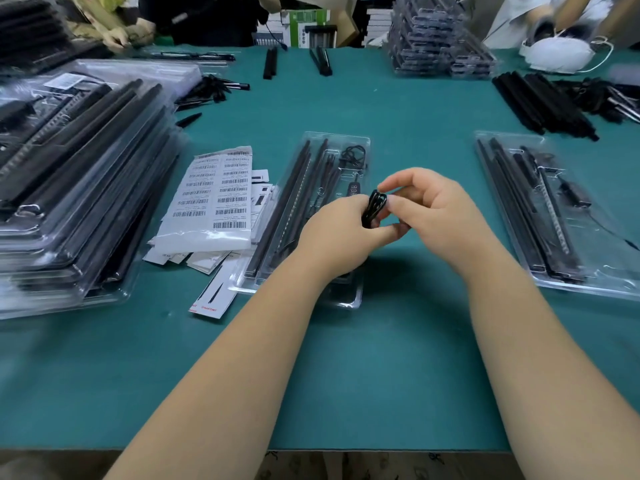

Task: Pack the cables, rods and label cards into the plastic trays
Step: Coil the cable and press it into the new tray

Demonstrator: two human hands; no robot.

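1. Hands at centre: a small coiled black cable (374,207) is held between both hands above the green tabletop (346,358), just in front of the near end of the middle tray.
2. Left hand (337,237): the fingers are curled closed around the lower part of the coil, with the thumb laid along its near side.
3. Right hand (431,211): the upper loop of the coil is pinched between the thumb and the forefinger (393,183); the remaining fingers are bent loosely and are seen to hold nothing else.
4. Middle plastic tray (360,140): long black rods (294,192) are seated lengthwise in it, and a second loose cable bundle (353,155) is lodged in its far right compartment. Its near end is partly covered by the left forearm.
5. Right plastic tray (485,147): rods and a cable are already laid in it; it is set well apart from the hands.
6. Label cards (214,195): a sheaf of barcode sheets and small cards is spread just beside the left edge of the middle tray.
7. Stack of filled trays (79,188): piled at the left edge of the tabletop.
8. Loose black rods (543,102): heaped at the far right.
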